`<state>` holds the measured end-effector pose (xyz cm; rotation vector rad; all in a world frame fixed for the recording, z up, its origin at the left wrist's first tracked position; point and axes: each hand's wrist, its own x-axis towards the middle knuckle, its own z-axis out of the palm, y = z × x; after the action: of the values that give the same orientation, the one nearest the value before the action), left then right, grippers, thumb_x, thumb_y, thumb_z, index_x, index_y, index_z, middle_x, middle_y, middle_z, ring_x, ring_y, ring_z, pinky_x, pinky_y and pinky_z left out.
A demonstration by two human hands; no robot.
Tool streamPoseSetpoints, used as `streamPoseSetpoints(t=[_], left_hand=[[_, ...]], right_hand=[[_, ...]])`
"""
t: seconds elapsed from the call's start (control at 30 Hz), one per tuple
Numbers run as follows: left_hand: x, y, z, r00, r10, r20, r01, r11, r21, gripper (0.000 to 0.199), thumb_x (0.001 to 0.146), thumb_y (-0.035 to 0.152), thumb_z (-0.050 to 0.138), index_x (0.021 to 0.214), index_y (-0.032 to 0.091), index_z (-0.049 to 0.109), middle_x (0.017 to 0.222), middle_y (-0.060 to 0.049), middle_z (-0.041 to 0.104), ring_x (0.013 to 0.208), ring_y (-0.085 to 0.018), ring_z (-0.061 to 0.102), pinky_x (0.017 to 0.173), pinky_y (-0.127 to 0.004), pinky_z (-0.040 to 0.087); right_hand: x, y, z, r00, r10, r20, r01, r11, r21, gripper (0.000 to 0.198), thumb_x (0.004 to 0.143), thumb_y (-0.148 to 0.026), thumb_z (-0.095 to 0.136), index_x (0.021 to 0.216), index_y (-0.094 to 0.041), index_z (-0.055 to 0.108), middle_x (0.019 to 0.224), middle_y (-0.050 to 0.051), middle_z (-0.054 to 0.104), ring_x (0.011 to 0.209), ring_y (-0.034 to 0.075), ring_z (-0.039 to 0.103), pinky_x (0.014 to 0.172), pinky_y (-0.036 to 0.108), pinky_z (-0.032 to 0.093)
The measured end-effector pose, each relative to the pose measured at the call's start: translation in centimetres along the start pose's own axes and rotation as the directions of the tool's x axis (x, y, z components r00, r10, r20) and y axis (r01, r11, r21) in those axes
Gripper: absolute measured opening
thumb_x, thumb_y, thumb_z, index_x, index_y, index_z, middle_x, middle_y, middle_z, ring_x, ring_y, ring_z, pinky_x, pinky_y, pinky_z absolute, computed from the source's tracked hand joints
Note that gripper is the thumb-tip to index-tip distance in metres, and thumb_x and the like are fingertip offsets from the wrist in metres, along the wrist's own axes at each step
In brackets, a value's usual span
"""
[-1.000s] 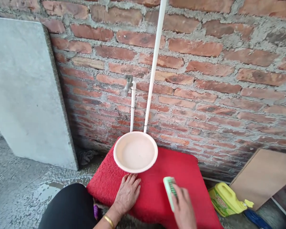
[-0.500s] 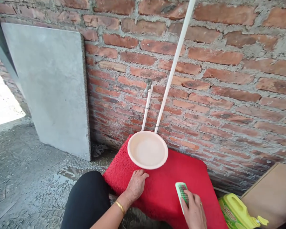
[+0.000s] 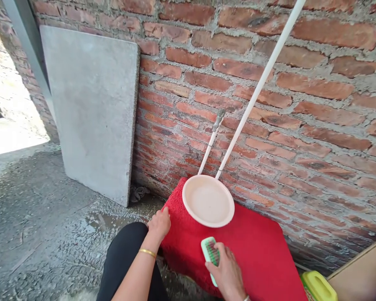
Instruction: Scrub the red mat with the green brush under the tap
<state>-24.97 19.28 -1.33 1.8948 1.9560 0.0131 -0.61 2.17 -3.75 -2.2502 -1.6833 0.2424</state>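
Note:
A red mat (image 3: 257,246), shaggy along its left part and smoother on the right, drapes over a low surface against the wall. My left hand (image 3: 159,224) is at the mat's left edge, its fingers curled over the border and closed on it. In my right hand (image 3: 228,271) is a pale green scrub brush (image 3: 210,251), its bristles turned up, just above or on the mat's near part; I cannot tell if they touch. Beyond both hands a pale pink basin (image 3: 208,200) sits on the mat's far side.
A tap (image 3: 218,119) on a white pipe rises behind the basin, beside a longer slanted pipe (image 3: 260,88). A grey slab (image 3: 94,117) leans on the brick wall at left. Wet concrete floor (image 3: 65,234) lies left. A yellow jug (image 3: 318,286) and a cardboard box (image 3: 360,267) stand at right.
My left hand has moved left from in front of the basin to the mat's edge. My right hand has carried the brush leftward across the mat. The view has shifted left.

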Motion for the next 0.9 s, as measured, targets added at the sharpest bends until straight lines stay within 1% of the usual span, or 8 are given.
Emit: streamPoseSetpoints(t=[0.1,0.17,0.27,0.37,0.47,0.67,0.8,0.9], left_hand=[[0.1,0.1,0.3,0.999,0.022,0.028,-0.022,1.0,-0.016,0.041,0.102,0.028,0.035,0.137,0.021,0.057,0.126,-0.018,0.061,0.117,-0.033,0.063,0.091,-0.047,0.051],[0.2,0.1,0.2,0.999,0.03,0.033,-0.03,0.999,-0.02,0.043,0.102,0.027,0.035,0.139,0.022,0.055,0.128,-0.018,0.06,0.119,-0.033,0.062,0.09,-0.047,0.051],[0.2,0.0,0.2,0.999,0.032,0.031,-0.031,0.999,-0.012,0.044,0.102,0.026,0.033,0.14,0.022,0.054,0.13,-0.019,0.059,0.119,-0.032,0.062,0.09,-0.046,0.052],[0.4,0.1,0.6,0.999,0.023,0.023,-0.023,1.0,0.007,0.042,0.102,0.027,0.035,0.137,0.021,0.056,0.129,-0.019,0.059,0.117,-0.032,0.061,0.09,-0.046,0.051],[0.5,0.2,1.1,1.0,0.017,0.012,-0.018,1.0,0.015,0.041,0.101,0.028,0.036,0.136,0.022,0.057,0.13,-0.018,0.058,0.117,-0.032,0.06,0.09,-0.048,0.05],[0.6,0.2,1.7,1.0,0.023,-0.018,-0.022,1.0,0.009,0.038,0.1,0.027,0.04,0.132,0.022,0.06,0.127,-0.019,0.058,0.116,-0.033,0.06,0.089,-0.051,0.05],[0.6,0.4,1.9,0.998,0.03,-0.049,-0.029,0.999,0.015,0.037,0.099,0.025,0.042,0.13,0.02,0.062,0.123,-0.019,0.059,0.112,-0.034,0.061,0.088,-0.052,0.05],[0.6,0.4,2.1,0.997,0.04,-0.068,-0.039,0.999,0.026,0.037,0.099,0.024,0.042,0.129,0.02,0.063,0.121,-0.019,0.06,0.111,-0.034,0.062,0.087,-0.052,0.051]], right_hand=[[0.9,-7.5,2.0,0.991,-0.131,0.03,0.133,0.99,-0.044,0.035,0.075,-0.024,0.062,0.11,-0.03,0.061,0.108,0.004,0.068,0.104,0.027,0.065,0.089,0.037,0.05],[1.7,-10.9,3.0,0.981,-0.187,0.054,0.191,0.979,-0.076,0.034,0.077,-0.023,0.062,0.111,-0.029,0.062,0.108,0.005,0.067,0.104,0.027,0.064,0.089,0.037,0.051],[3.1,-13.4,3.8,0.967,-0.234,0.098,0.247,0.957,-0.154,0.037,0.082,-0.021,0.06,0.118,-0.028,0.062,0.111,0.007,0.067,0.107,0.028,0.064,0.093,0.04,0.051],[4.0,-13.9,4.0,0.971,-0.2,0.132,0.227,0.942,-0.248,0.045,0.088,-0.019,0.056,0.132,-0.026,0.059,0.122,0.013,0.066,0.114,0.031,0.063,0.098,0.046,0.05],[4.1,-13.1,3.7,0.982,-0.137,0.134,0.173,0.934,-0.313,0.046,0.095,-0.021,0.05,0.14,-0.023,0.055,0.129,0.017,0.064,0.118,0.032,0.062,0.098,0.047,0.05],[3.3,-8.5,1.6,0.994,-0.058,0.095,0.091,0.916,-0.391,0.042,0.099,-0.029,0.046,0.14,-0.025,0.056,0.121,0.015,0.067,0.112,0.03,0.066,0.092,0.042,0.053],[2.6,-3.4,0.5,1.0,-0.004,0.019,0.012,0.904,-0.427,0.039,0.101,-0.034,0.042,0.134,-0.023,0.06,0.116,0.015,0.069,0.107,0.029,0.068,0.09,0.04,0.053],[2.1,2.4,-0.9,0.993,0.099,-0.064,-0.117,0.898,-0.425,0.042,0.099,-0.04,0.037,0.128,-0.02,0.061,0.113,0.016,0.071,0.101,0.03,0.07,0.086,0.04,0.054]])
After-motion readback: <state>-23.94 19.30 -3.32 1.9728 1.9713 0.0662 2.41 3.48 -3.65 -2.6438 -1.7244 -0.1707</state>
